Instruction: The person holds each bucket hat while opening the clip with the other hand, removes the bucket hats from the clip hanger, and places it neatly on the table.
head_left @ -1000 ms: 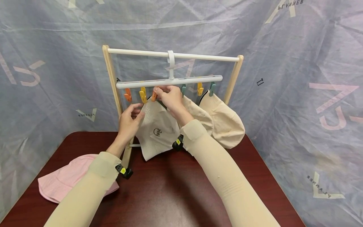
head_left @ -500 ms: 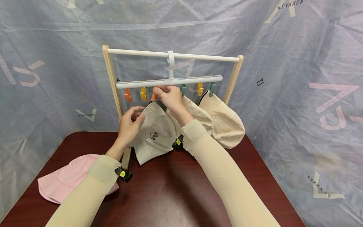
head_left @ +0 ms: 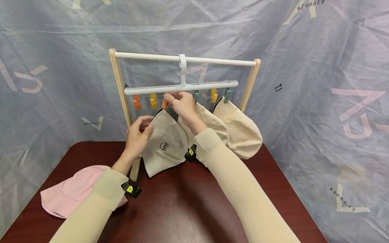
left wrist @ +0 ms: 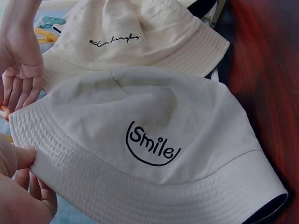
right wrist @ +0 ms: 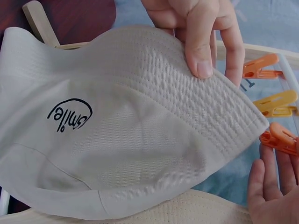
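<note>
left grip (head_left: pixel 136 136) pinching cloth hat (head_left: pixel 167 143) by ridged brim (right wrist: pixel 187 100), right grip (head_left: pixel 184 106) pinching smooth orange clip (right wrist: pixel 281 136)

Two arms in long pale sleeves (head_left: pixel 240 182) reach forward from the bottom of the head view and converge toward the middle. The left arm (head_left: pixel 89 209) slants up to the left hand (head_left: pixel 136 136), the lower of the pair, its thumb (right wrist: pixel 202 56) set opposite bent fingers in a pinch. The right arm (head_left: pixel 247 199) slants up and leftward, ending in the right hand (head_left: pixel 183 106), raised higher, thumb pinching against the fingertips (right wrist: pixel 266 151). The hands are near each other but apart. Both wrists (head_left: pixel 121 163) are bare above the cuffs (head_left: pixel 110 179).
</note>
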### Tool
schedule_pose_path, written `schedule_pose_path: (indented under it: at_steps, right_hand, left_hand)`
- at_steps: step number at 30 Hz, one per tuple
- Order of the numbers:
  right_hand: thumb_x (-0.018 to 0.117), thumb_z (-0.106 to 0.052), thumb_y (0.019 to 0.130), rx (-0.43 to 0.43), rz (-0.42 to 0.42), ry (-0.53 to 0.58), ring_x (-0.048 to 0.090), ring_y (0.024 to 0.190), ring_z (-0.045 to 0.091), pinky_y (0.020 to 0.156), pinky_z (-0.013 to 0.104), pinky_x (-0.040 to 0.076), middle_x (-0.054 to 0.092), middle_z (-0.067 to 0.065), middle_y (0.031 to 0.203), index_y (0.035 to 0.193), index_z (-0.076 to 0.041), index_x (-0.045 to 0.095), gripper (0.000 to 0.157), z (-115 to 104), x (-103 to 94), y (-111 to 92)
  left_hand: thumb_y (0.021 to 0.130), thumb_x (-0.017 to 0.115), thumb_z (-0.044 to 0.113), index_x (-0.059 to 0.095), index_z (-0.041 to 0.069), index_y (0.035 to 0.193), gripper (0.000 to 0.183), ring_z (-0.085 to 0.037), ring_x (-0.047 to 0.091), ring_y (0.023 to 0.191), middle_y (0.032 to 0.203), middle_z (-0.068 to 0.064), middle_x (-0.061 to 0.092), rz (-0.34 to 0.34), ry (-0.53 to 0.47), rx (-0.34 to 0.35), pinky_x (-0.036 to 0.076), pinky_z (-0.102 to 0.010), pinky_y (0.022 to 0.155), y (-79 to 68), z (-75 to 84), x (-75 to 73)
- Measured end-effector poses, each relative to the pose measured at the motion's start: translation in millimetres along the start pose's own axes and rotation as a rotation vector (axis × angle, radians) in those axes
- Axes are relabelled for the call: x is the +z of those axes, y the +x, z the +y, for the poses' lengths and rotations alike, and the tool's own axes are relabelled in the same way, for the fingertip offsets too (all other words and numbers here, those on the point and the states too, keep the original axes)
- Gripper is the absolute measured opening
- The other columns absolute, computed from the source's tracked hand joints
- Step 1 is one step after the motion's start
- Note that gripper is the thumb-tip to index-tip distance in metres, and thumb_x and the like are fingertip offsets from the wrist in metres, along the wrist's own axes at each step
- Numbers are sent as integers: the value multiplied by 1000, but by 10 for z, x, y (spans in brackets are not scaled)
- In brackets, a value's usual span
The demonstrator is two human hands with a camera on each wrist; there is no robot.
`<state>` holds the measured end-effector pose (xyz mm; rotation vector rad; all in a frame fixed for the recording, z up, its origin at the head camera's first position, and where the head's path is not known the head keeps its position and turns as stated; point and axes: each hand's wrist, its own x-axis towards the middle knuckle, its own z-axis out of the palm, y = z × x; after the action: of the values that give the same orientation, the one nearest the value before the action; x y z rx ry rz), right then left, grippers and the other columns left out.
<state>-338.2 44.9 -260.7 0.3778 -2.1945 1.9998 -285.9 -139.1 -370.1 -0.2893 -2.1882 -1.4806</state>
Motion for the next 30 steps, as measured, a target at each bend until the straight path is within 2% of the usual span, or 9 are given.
schedule_pose_path:
  at_steps: [5,8,13,16,23,30]
  right_hand:
    - [73,-21,104,-8,-18,1,77,91,21,92,33,61,79,9,95,114,-5,78,20,5,-16,1]
    - [73,-21,104,-18,-21,7,77,91,21,96,40,60,79,9,91,115,-1,78,23,6,-17,-1]
    - [73,-21,104,-16,-23,5,76,90,21,102,49,57,79,9,96,116,-2,78,23,16,-19,2]
    - [73,-21,103,-12,-16,9,76,89,21,101,49,58,79,8,97,113,-6,79,19,20,-15,7]
    - [72,-21,104,-26,-29,12,76,89,22,103,51,56,78,9,90,112,-5,78,19,15,-20,3]
    - [73,-25,103,-6,-22,-13,77,92,20,99,44,59,79,6,101,116,-8,79,21,25,-23,3]
  left_hand:
    - [105,70,20,69,19,135,30,-20,66,100,118,-10,71,1,2,5,50,-21,79,-25,-13,-10]
    - [106,69,21,69,19,135,29,-20,66,100,119,-10,71,2,3,10,50,-21,79,-29,-15,-10]
    - [106,69,22,69,20,135,30,-20,65,100,119,-10,71,-3,-10,3,50,-19,78,-36,-8,-15]
    - [106,69,22,69,19,135,30,-20,65,100,118,-10,70,0,-19,-4,50,-19,78,-40,-5,-18]
    - [106,68,22,69,19,135,29,-19,64,100,118,-10,70,10,-23,-10,49,-20,79,-47,0,-19]
    - [106,69,21,69,17,135,29,-20,65,100,117,-12,70,14,-42,-16,49,-20,80,-70,16,-25]
